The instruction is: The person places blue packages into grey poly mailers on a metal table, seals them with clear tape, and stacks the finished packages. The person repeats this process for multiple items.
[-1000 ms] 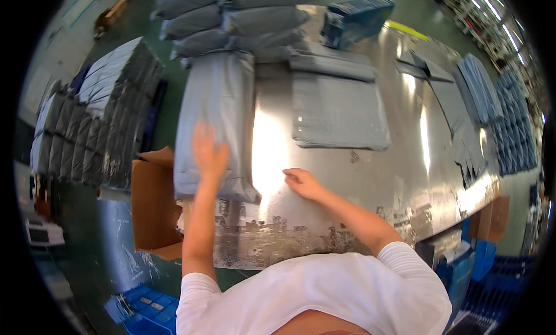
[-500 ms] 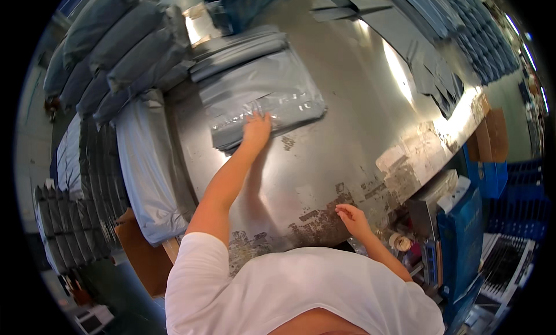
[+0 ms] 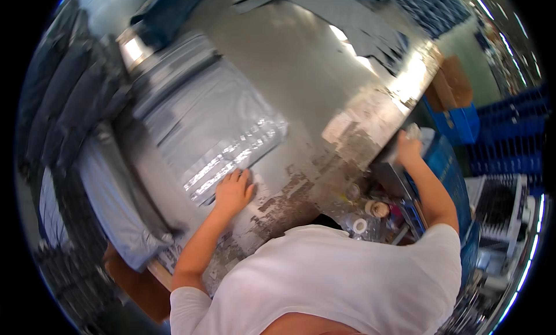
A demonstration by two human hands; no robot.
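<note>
My left hand (image 3: 233, 191) rests palm down, fingers spread, at the near edge of a stack of grey plastic mailing bags (image 3: 220, 115). The top bag lies flat, with shiny clear strips along its near end and folded bags across its far end. Out to the right, past the table's edge, my right hand (image 3: 409, 148) has its fingers curled in by a pale, see-through crumpled item (image 3: 413, 132). It is above a metal box (image 3: 389, 174); what exactly the fingers grip is too blurred to name.
Filled grey bags (image 3: 63, 97) pile up at the left, beside a long grey bundle (image 3: 119, 190). A dark blue bag (image 3: 171, 13) lies at the far side. Tape rolls (image 3: 377, 208) sit by the table's near right edge. Flat grey sheets (image 3: 347, 28) lie far right, a cardboard box (image 3: 450, 83) beyond.
My left hand has drawn back from the top of the bag stack to its near edge. My right hand has moved out rightward to the box beside the table. The view has turned right.
</note>
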